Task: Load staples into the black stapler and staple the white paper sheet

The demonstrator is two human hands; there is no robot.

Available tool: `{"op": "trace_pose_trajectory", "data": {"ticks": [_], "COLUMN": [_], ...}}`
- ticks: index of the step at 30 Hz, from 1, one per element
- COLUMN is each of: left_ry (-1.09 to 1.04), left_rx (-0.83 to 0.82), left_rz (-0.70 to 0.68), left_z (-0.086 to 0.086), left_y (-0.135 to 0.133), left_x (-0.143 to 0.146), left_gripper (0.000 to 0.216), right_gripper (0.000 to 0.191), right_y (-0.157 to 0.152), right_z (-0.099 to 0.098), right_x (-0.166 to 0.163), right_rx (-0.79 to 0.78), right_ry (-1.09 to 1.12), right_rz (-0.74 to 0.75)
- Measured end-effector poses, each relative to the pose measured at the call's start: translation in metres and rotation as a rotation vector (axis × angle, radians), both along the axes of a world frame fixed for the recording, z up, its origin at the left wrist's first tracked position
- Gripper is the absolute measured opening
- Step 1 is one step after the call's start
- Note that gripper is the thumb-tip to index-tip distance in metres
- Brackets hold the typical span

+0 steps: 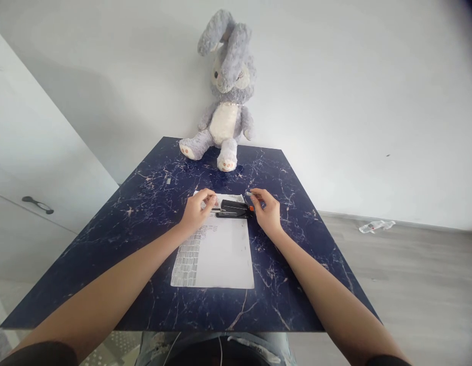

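Item: black stapler (234, 206), one. I see it lying crosswise on the upper part of a printed paper sheet (225, 256), its right end past the sheet's edge; bare metal shows between top arm and base, and an orange part sits at the right end.

Item: left hand (198, 208), at the stapler's left end. Thumb and forefinger bent, tips nearly meeting; from my view I cannot tell whether they grip anything.

Item: right hand (266, 207), at the stapler's right end. Thumb and forefinger closed in a pinch on a small grey strip (248, 193).

Item: second grey piece (168, 181), small, loose on the dark blue marble-patterned table (144, 211), left of the sheet.

Item: plush rabbit (225, 122), grey and white, seated at the table's far edge against the wall.

Item: clear plastic packaging (376, 226), on the floor, right.
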State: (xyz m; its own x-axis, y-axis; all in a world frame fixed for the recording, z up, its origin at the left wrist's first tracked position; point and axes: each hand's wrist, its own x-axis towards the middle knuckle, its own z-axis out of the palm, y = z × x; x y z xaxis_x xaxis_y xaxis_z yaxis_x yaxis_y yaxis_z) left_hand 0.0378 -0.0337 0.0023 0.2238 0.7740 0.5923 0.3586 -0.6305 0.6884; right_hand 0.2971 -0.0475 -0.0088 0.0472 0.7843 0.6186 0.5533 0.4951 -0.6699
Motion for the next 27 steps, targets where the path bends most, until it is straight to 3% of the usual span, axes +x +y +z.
{"op": "trace_pose_trajectory", "data": {"ticks": [5,11,13,15,17,19,23,27], "left_ry": [-0.059,-0.071,0.039,0.174,0.289,0.437,0.67,0.727], "left_rx": [-0.061,-0.055,-0.019,0.008,-0.065,-0.158,-0.231,-0.163], "left_rz": [-0.018,0.078,0.23,0.55,0.818,0.925,0.819,0.661], "left_z": [-0.002,-0.002,-0.001,-0.001,-0.004,-0.01,-0.017,-0.015], "left_y": [-0.001,0.008,0.022,0.039,0.054,0.062,0.062,0.059], "left_x": [0.001,-0.009,-0.029,-0.056,-0.079,-0.093,-0.093,-0.084], "left_gripper": [0.035,0.036,0.037,0.038,0.03,0.028,0.038,0.027], "right_gripper": [0.022,0.015,0.019,0.023,0.025,0.023,0.016,0.02], "right_y": [0.006,0.029,0.035,0.039,0.042,0.045,0.049,0.038], "right_z": [-0.004,-0.008,-0.008,-0.01,-0.014,-0.018,-0.022,-0.009], "right_x": [0.006,0.056,0.074,0.085,0.09,0.091,0.089,0.071], "right_rx": [-0.001,-0.106,-0.154,-0.169,-0.176,-0.227,-0.284,-0.014], "right_ry": [-0.063,-0.23,-0.305,-0.379,-0.425,-0.464,-0.488,-0.375], "right_rz": [-0.013,-0.303,-0.397,-0.475,-0.513,-0.485,-0.393,-0.35]}}
